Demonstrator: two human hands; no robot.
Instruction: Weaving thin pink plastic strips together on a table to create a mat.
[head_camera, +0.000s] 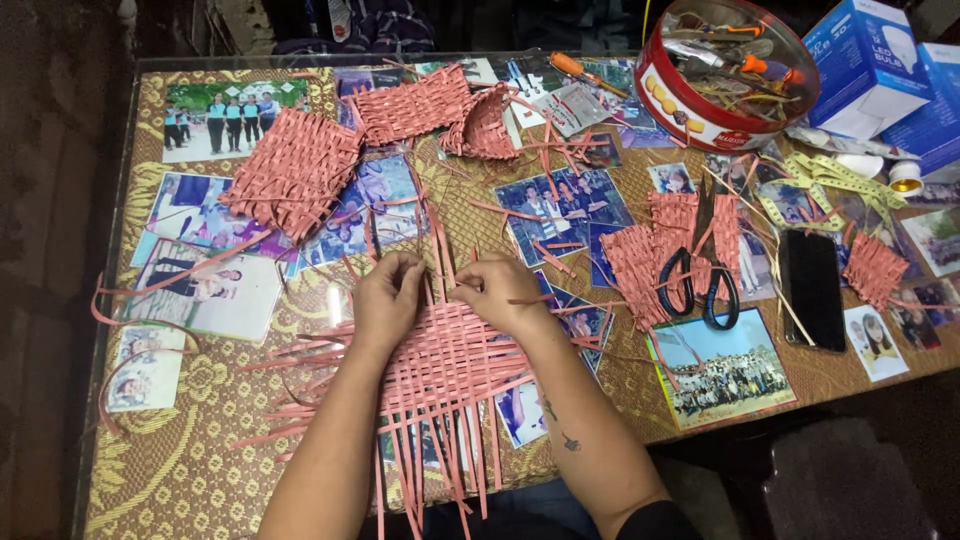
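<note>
Glass-topped table (200, 440) bears pink woven mat (450, 370); scissors (700, 285); black phone (812, 290); red tin (725, 75).

Woven mat (450, 365) – matt pink plastic strips; tabletop (200, 440) – glossy glass.

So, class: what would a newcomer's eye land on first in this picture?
Both hands, the left hand and right hand, press on a half-woven mat of pink strips at the table's near edge. Behind it lie finished woven pieces; black-handled scissors sit to the right.
</note>
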